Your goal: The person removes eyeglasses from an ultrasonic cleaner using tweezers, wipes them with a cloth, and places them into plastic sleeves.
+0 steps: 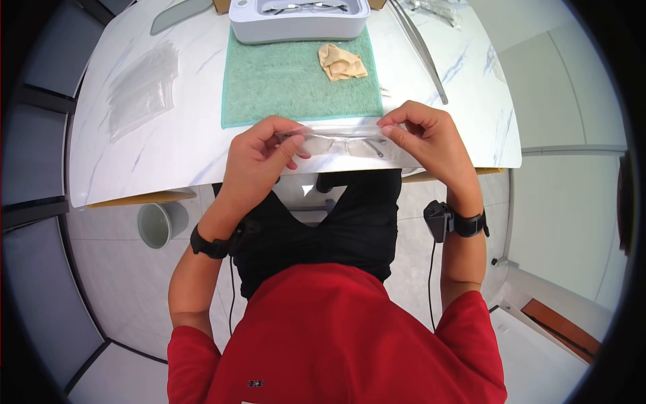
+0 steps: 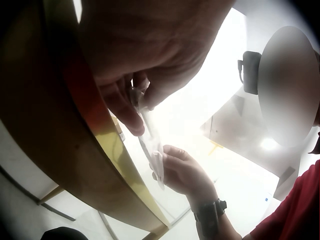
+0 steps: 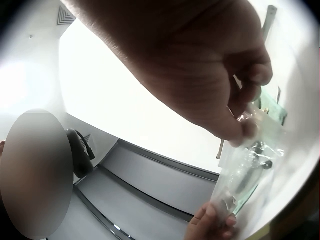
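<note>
Beyond red shirt (image 1: 323,330), pinched clear bag (image 1: 336,130) by its ends between curled fingers of left hand (image 1: 257,158) and right hand (image 1: 432,140), likely steadying glasses (image 1: 347,140) inside.

The white, blue-veined tabletop (image 1: 195,108) carries a green towel (image 1: 269,87). At the towel's far end stands a white basin (image 1: 299,30). Left of the towel lie clear plastic sleeves (image 1: 142,91) and, farther back, a grey flat piece (image 1: 180,15); right, a long metal tool (image 1: 422,52).

Marbled white table (image 1: 195,81), pale tiled floor (image 1: 101,249)
</note>
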### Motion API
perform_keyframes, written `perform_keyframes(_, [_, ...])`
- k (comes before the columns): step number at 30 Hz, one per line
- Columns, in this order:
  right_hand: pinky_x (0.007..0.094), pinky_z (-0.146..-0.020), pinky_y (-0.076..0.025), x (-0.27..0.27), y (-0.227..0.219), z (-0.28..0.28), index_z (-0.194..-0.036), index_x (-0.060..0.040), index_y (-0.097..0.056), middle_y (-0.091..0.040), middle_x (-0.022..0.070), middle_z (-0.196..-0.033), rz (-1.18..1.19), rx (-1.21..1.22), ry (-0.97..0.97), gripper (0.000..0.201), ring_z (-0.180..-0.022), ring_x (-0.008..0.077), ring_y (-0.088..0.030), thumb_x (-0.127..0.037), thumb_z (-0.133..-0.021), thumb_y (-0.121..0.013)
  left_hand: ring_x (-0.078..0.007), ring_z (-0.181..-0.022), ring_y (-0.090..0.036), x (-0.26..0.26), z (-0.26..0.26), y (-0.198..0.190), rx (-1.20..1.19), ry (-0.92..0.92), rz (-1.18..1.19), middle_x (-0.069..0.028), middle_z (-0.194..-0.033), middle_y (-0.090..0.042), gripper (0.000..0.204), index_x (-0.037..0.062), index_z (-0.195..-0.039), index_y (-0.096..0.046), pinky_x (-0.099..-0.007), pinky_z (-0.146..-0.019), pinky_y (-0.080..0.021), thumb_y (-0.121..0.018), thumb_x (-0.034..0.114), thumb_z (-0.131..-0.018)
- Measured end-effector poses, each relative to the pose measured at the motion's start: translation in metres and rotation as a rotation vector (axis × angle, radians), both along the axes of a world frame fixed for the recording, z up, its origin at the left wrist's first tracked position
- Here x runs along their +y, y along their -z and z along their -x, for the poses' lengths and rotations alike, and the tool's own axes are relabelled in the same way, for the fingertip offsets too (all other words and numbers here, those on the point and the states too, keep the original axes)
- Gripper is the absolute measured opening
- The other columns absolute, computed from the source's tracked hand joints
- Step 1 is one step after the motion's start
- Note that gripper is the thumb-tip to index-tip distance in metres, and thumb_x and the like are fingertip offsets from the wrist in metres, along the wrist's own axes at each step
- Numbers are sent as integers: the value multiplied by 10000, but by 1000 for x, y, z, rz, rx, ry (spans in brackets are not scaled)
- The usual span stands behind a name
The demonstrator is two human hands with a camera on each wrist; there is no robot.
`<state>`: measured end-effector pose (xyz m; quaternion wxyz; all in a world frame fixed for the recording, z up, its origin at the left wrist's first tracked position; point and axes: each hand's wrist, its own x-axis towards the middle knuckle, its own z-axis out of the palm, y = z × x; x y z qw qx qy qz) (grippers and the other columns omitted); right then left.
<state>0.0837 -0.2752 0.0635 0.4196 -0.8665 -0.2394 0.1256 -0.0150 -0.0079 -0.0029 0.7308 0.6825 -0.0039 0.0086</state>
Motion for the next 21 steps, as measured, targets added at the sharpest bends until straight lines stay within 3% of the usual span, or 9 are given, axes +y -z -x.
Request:
perform_keyframes(3, [284, -641, -459, 1, -8, 0, -980, -32, -752, -719, 44, -868, 111, -240, -87, 120, -731, 141, -584, -96, -878, -751, -134, -865, -702, 0, 2, 1, 13, -10, -12, -58, -1029, -705, 140, 0, -1119, -661, -250, -680, -549, -617, 69, -1006])
perform_keyframes(7, [363, -668, -522, 14, -23, 5, -995, -46, -745, -716, 100, -878, 176, -410, -163, 186, -740, 275, -667, -133, -834, -777, -144, -859, -696, -1, 2, 3, 27, 7, -1, -74, -1074, -699, 141, -4, -1128, -657, -254, -675, -544, -610, 44, -1004])
perform_keyframes(10, [396, -696, -537, 26, -32, 8, -995, -52, -735, -711, 103, -877, 278, -507, -192, 196, -792, 313, -685, -135, -823, -775, -144, -861, -693, -1, 2, 3, 8, 22, 14, -73, -1090, -693, 140, -2, -1129, -652, -251, -676, -541, -606, 46, -1006])
perform_keyframes(14, [395, -689, -538, 37, -26, 7, -952, -54, -723, -699, 97, -858, 223, -457, -323, 143, -778, 318, -680, -121, -832, -760, -140, -860, -692, -2, 3, 1, -6, 29, 19, -67, -1080, -691, 141, 0, -1130, -653, -248, -679, -540, -604, 47, -1007])
perform_keyframes(21, [369, -663, -531, 41, -32, 4, -916, -55, -710, -692, 97, -846, 207, -336, -354, 79, -730, 291, -677, -86, -851, -742, -134, -858, -691, 1, 5, 2, -14, 32, 29, -67, -1073, -691, 142, -2, -1126, -654, -249, -681, -542, -611, 43, -998])
